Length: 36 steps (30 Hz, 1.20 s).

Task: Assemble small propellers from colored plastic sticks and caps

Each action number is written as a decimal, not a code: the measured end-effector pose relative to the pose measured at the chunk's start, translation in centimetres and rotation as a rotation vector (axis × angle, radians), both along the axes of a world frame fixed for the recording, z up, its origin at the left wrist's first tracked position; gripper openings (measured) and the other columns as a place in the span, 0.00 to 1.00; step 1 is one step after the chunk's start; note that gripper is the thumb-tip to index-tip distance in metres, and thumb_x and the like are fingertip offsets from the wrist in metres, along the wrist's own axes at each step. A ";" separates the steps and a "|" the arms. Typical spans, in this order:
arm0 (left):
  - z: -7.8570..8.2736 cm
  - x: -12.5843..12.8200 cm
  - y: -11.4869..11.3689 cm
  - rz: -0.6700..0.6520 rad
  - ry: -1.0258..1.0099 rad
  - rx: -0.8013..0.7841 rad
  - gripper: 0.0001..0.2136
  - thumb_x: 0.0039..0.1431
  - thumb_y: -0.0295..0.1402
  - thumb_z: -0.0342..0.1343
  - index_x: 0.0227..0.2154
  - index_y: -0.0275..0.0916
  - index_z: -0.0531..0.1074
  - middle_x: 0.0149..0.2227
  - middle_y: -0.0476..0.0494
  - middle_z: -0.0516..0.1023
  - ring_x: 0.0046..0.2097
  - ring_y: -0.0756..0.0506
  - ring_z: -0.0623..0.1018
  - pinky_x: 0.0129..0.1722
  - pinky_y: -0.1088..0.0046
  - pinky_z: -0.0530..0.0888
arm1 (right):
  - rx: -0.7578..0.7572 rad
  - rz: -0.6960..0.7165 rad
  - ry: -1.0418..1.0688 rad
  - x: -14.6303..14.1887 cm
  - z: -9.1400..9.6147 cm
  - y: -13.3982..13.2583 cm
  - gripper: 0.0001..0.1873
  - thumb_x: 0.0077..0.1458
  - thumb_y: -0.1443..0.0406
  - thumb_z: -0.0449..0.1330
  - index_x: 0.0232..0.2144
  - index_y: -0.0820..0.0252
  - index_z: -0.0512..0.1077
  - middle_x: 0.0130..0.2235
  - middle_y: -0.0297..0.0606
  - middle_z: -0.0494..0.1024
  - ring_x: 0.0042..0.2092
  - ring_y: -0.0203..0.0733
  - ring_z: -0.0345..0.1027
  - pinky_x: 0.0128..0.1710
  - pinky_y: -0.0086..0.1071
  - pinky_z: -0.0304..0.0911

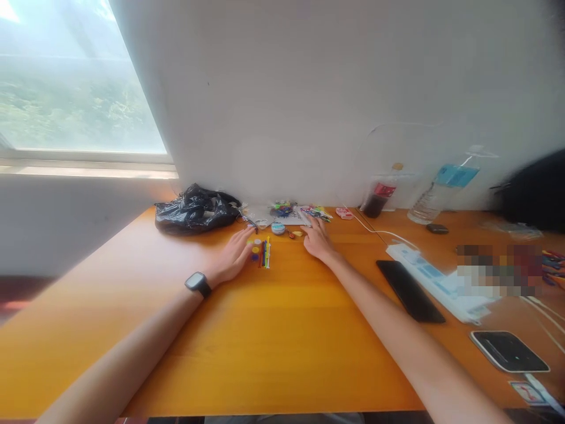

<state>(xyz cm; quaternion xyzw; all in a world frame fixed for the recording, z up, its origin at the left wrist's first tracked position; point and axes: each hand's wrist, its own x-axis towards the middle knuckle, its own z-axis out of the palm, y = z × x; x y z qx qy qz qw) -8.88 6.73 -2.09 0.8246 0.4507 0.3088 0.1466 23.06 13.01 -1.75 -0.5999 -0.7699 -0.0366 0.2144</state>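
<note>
My left hand (pixel 233 254) lies flat on the wooden table with its fingers stretched out, beside small coloured discs (pixel 255 250) and a row of thin coloured sticks (pixel 265 252). Further right, my right hand (pixel 318 238) reaches toward a pile of small colourful pieces (pixel 315 213) near the wall, its fingers extended and apart. Whether its fingertips touch that pile cannot be made out. Between the hands sits a small round light-blue tin (pixel 278 228). Next to it are a little dark orange-edged item (pixel 291 234) and a pair of small loops (pixel 262 223).
A black plastic bag (pixel 194 211) rests at the back left. On the right stand a cola bottle (pixel 378 197) and a water bottle (pixel 436 194). A black phone (pixel 409 291), a white power strip (pixel 435 282) with cables and a dark square device (pixel 509 351) lie nearer.
</note>
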 end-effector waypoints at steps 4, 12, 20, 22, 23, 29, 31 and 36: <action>0.0 0.0 -0.1 -0.009 0.003 0.000 0.28 0.77 0.47 0.35 0.73 0.41 0.54 0.75 0.40 0.53 0.76 0.39 0.52 0.75 0.51 0.51 | -0.033 -0.100 -0.076 -0.3 -1.1 0.6 0.24 0.57 0.75 0.54 0.53 0.65 0.77 0.68 0.53 0.64 0.71 0.67 0.46 0.68 0.59 0.48; 0.3 -0.6 0.3 0.043 -0.131 0.202 0.23 0.77 0.41 0.38 0.68 0.42 0.62 0.69 0.39 0.66 0.70 0.40 0.62 0.71 0.52 0.60 | 0.426 -0.056 0.423 2.9 4.9 1.9 0.15 0.60 0.70 0.55 0.47 0.62 0.76 0.52 0.52 0.76 0.56 0.57 0.66 0.61 0.51 0.61; 2.3 0.7 -0.1 0.040 -0.252 0.237 0.21 0.72 0.42 0.52 0.63 0.44 0.67 0.61 0.36 0.73 0.62 0.37 0.71 0.64 0.51 0.68 | 0.372 0.033 0.900 4.8 7.9 -1.6 0.14 0.52 0.61 0.67 0.42 0.59 0.76 0.40 0.42 0.81 0.40 0.44 0.76 0.45 0.41 0.75; 3.2 2.2 -1.0 -0.001 -0.322 0.111 0.23 0.70 0.44 0.56 0.63 0.44 0.67 0.61 0.35 0.73 0.59 0.36 0.74 0.60 0.52 0.72 | 0.285 0.104 1.103 3.6 7.6 -3.8 0.18 0.48 0.61 0.72 0.42 0.60 0.77 0.40 0.41 0.81 0.41 0.44 0.76 0.47 0.41 0.74; 3.6 3.3 -1.5 -0.039 -0.368 0.007 0.24 0.68 0.45 0.57 0.64 0.45 0.66 0.62 0.35 0.72 0.58 0.36 0.75 0.58 0.53 0.75 | 0.256 0.136 1.181 2.9 7.4 -5.0 0.19 0.47 0.61 0.73 0.42 0.59 0.77 0.40 0.40 0.81 0.41 0.44 0.76 0.47 0.41 0.74; 4.7 10.3 -4.9 -0.301 -0.780 -0.663 0.30 0.61 0.46 0.66 0.63 0.44 0.67 0.61 0.33 0.74 0.56 0.37 0.78 0.54 0.56 0.78 | 0.076 0.160 1.551 -1.1 5.6 -10.2 0.21 0.45 0.60 0.76 0.40 0.56 0.75 0.35 0.32 0.77 0.37 0.38 0.73 0.41 0.34 0.73; 4.8 11.5 -5.0 -0.352 -0.832 -0.760 0.33 0.55 0.44 0.71 0.61 0.40 0.69 0.56 0.32 0.78 0.52 0.38 0.81 0.51 0.58 0.79 | -0.008 0.132 1.590 -0.8 4.6 -10.5 0.26 0.47 0.58 0.75 0.47 0.53 0.74 0.33 0.29 0.75 0.33 0.35 0.70 0.35 0.30 0.71; 5.8 10.4 -2.6 -0.110 -0.601 -0.732 0.29 0.43 0.44 0.77 0.45 0.34 0.76 0.37 0.39 0.83 0.32 0.47 0.79 0.31 0.73 0.74 | -0.435 -0.052 1.403 3.1 1.9 -9.0 0.16 0.47 0.55 0.73 0.34 0.58 0.76 0.25 0.32 0.72 0.26 0.34 0.65 0.24 0.26 0.64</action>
